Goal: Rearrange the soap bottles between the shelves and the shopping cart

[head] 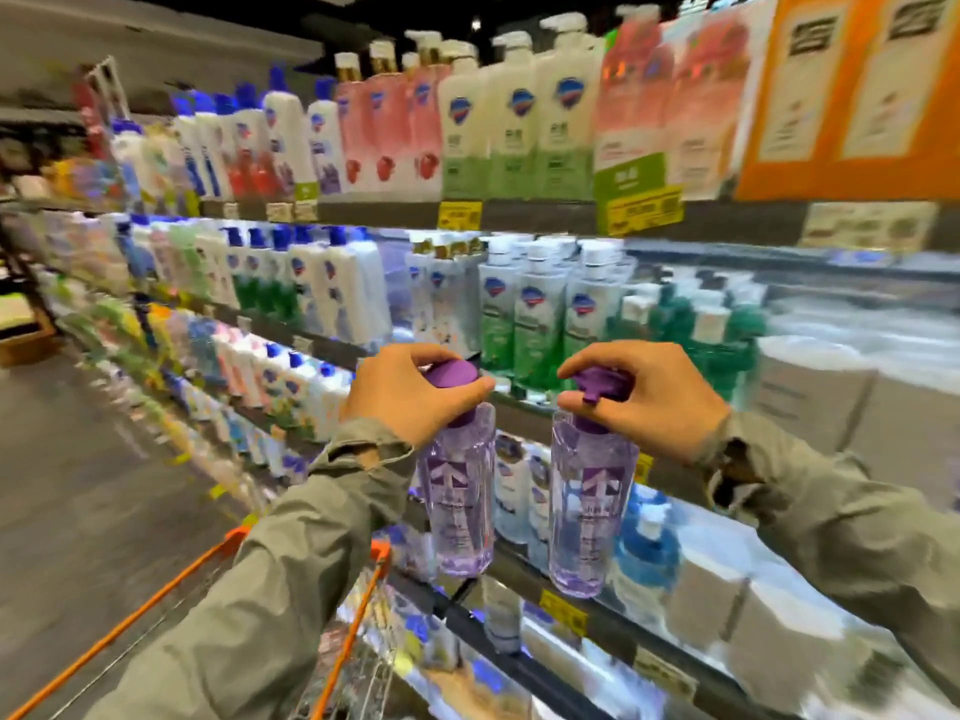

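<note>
- The left hand [410,389] grips the purple cap of 1 clear purple soap bottle [460,491], held in the air.
- The right hand [649,394] grips the cap of a 2nd purple bottle [589,517] just beside it.
- Both bottles hang before the shelves [519,213], above the orange-rimmed shopping cart [358,631].

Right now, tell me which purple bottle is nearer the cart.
The left bottle, held by its cap in the left hand: it hangs just beside the orange rim of the cart. The right bottle, in the right hand, hangs farther off.
</note>
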Motion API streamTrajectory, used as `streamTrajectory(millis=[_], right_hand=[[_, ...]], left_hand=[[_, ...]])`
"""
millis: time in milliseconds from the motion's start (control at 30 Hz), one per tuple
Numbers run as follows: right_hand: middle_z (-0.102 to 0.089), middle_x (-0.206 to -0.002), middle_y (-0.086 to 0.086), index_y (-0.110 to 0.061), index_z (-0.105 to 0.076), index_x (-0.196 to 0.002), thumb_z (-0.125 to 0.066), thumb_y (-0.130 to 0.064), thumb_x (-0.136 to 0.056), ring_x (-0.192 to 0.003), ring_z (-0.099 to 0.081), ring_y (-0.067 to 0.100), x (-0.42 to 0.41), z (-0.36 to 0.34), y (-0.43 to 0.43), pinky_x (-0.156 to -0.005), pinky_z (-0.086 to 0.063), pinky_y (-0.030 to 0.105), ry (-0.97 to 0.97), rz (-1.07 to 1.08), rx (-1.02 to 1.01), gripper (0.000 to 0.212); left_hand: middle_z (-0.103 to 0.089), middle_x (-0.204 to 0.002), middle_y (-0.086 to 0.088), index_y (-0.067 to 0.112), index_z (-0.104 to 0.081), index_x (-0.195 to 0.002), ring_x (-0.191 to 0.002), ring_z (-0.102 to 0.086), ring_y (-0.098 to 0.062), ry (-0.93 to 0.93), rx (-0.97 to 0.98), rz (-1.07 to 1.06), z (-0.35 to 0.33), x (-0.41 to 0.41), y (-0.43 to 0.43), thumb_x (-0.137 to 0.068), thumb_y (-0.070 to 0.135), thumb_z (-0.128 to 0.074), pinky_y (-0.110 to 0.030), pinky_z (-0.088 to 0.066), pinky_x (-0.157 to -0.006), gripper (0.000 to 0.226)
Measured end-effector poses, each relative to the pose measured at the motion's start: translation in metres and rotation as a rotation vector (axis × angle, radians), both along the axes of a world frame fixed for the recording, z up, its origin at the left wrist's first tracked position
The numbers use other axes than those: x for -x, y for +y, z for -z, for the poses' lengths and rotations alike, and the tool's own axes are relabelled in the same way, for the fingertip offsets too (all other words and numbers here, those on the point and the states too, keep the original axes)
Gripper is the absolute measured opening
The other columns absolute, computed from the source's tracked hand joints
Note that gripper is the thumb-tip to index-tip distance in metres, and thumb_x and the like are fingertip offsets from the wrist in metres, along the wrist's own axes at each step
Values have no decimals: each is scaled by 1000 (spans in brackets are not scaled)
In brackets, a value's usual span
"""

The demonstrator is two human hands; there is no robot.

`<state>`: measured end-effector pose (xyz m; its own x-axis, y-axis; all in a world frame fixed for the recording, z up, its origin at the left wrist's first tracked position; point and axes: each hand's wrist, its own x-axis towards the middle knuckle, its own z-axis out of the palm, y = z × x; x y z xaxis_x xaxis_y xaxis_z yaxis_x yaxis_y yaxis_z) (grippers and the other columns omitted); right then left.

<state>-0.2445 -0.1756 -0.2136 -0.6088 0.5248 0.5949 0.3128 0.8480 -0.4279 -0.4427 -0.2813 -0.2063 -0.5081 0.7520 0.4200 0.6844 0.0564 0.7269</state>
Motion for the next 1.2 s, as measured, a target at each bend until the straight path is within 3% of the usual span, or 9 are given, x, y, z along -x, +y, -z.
streamTrajectory(millis=[167, 300, 667, 800, 967, 1067, 1200], right_hand=[[-71, -91, 5, -14, -73, -96, -77, -32, -73, -83, -66, 18, -77, -1, -1, -75, -50, 28, 6, 78, 0, 29], [-70, -85, -1, -16, -72, -90, -69, -37, -72, -79, -61, 8, -139, -7, -1, -70, -48, 16, 7, 129, -6, 28], [-69, -84, -5, -20, -70, -90, -78, -22, -76, -82, -61, 8, -309, -14, -2, -71, -45, 16, -13, 335, -37, 16], [-68, -81, -6, -19, -70, -89, -78, -23, -77, -77, -60, 8, -361, -16, 0, -70, -46, 18, -13, 400, -41, 15], [-70, -82, -3, -20, -70, -89, -77, -28, -76, -74, -63, 8, -412, -21, 4, -70, -47, 20, -38, 452, -72, 16], [-69, -80, -2, -19, -70, -88, -77, -25, -76, -72, -62, 7, -434, -29, 9, -66, -46, 15, -22, 477, -94, 15], [-65, -72, -5, -15, -70, -88, -77, -21, -77, -70, -58, 10, -456, -42, 16, -67, -45, 26, -5, 528, -132, 14]], left_hand=[[-62, -79, 10, 19, -72, -89, -86, -63, -12, 66, 11, 149, -8, -65, 26, -66, 34, -84, -22, -47, -81, 30], [-67, -83, 5, 26, -68, -82, -89, -65, -16, 38, 29, 252, -10, -118, 45, -64, 36, -84, -35, -53, -88, 26], [-71, -100, 0, 17, -73, -102, -94, -65, -15, 11, -7, 412, -7, -285, 83, -62, 41, -84, -33, -52, -91, 48], [-63, -77, 13, 20, -71, -87, -74, -60, -3, 9, -30, 504, -10, -338, 93, -67, 32, -84, -10, -49, -73, 27], [-67, -83, 2, 18, -73, -87, -87, -66, -17, -8, -69, 576, -18, -390, 103, -65, 33, -84, -35, -53, -87, 29], [-69, -83, 0, 15, -74, -89, -87, -67, -19, 0, -123, 587, -22, -414, 112, -65, 33, -85, -37, -53, -87, 32], [-72, -89, 0, 17, -74, -92, -90, -66, -19, 51, -126, 627, -31, -440, 125, -66, 39, -84, -38, -52, -87, 35]])
